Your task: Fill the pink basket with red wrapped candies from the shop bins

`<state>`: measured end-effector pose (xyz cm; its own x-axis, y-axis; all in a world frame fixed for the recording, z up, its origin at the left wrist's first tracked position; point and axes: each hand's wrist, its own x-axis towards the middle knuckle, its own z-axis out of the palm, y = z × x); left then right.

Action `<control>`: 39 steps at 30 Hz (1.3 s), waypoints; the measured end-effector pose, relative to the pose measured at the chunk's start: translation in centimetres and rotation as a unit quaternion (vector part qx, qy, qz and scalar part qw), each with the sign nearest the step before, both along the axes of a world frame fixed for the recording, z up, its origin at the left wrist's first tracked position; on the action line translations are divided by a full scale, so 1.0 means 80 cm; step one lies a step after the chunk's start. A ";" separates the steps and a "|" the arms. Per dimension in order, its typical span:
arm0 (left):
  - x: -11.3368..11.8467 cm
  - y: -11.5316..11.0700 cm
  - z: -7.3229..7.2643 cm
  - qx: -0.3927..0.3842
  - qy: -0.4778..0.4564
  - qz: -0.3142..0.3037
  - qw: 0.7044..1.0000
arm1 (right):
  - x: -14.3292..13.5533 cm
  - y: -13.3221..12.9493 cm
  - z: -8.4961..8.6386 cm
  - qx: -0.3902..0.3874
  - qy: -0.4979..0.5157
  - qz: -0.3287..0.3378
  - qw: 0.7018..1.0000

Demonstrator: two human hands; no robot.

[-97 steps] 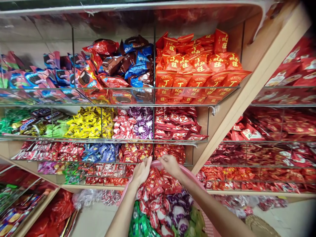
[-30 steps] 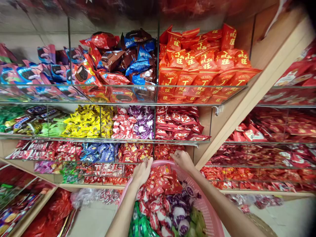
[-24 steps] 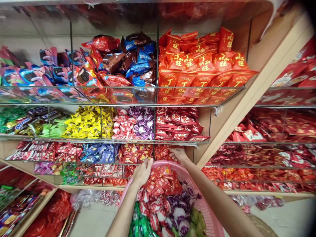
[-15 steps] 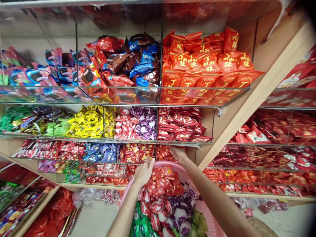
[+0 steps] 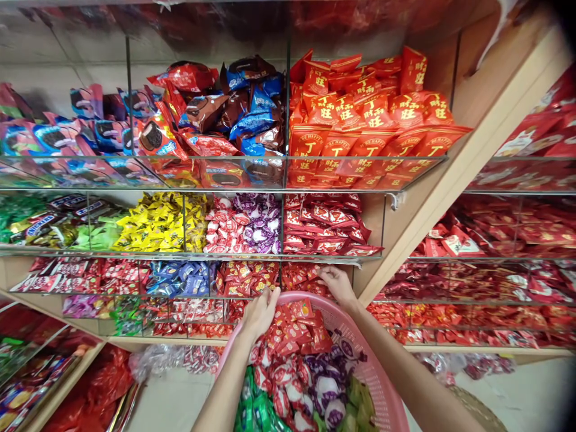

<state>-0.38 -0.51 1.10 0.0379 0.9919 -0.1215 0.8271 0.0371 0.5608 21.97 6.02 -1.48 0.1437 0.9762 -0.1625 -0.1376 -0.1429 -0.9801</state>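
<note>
A pink plastic basket full of wrapped candies is below the shelves. My left hand is closed on its far rim, on the left side. Red packets lie at the far end of the load, with red-and-white candies, purple-and-white candies and green candies nearer. Beyond the rim, my right hand is at a shelf compartment of red packets. Its fingers are curled together by the packets; what they pinch, if anything, is too small to make out.
Glass-fronted shelves run across the view, divided into compartments of candies and snacks. Big red snack bags fill the upper right. A slanting wooden panel separates another candy shelf at right. Plastic bags lie on the floor below.
My right hand has drawn back a little to the right within the compartment, and its fingers show more. My left hand stays on the rim. The view has shifted slightly.
</note>
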 end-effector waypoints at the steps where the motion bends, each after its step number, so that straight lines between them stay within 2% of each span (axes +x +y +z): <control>1: 0.000 0.000 0.000 0.001 0.001 0.001 1.000 | 0.006 -0.009 0.004 0.021 0.001 0.005 1.000; 6: 0.000 0.001 -0.002 0.003 0.009 -0.001 1.000 | 0.039 -0.068 0.017 0.057 0.002 0.037 0.998; 10: 0.000 0.001 -0.002 0.004 0.015 -0.006 1.000 | 0.057 -0.107 0.016 0.043 -0.020 0.049 0.998; 13: 0.001 0.001 -0.001 0.001 0.019 -0.005 1.000 | 0.060 -0.122 0.012 0.014 -0.046 0.032 0.998; 21: 0.003 -0.001 0.003 0.003 0.027 -0.001 1.000 | 0.046 -0.122 0.007 -0.044 -0.109 0.027 0.993; 28: 0.004 -0.001 0.001 0.007 0.029 0.004 1.000 | 0.026 -0.118 0.000 -0.051 -0.104 0.045 0.992; 33: 0.003 0.000 -0.002 0.008 0.026 0.002 1.000 | 0.011 -0.120 -0.015 -0.049 -0.126 0.061 0.989; 37: 0.003 0.000 -0.001 0.009 0.017 0.001 1.000 | 0.016 -0.124 -0.022 -0.036 -0.184 0.060 0.980; 39: 0.003 -0.001 0.000 0.009 0.014 0.002 1.000 | 0.020 -0.125 -0.015 -0.010 -0.283 0.048 0.958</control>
<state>-0.12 -0.55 1.08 0.0315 0.9940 -0.1049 0.8428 0.0300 0.5374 23.56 -3.95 -2.71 0.1246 0.9868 -0.1034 0.4299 -0.1476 -0.8908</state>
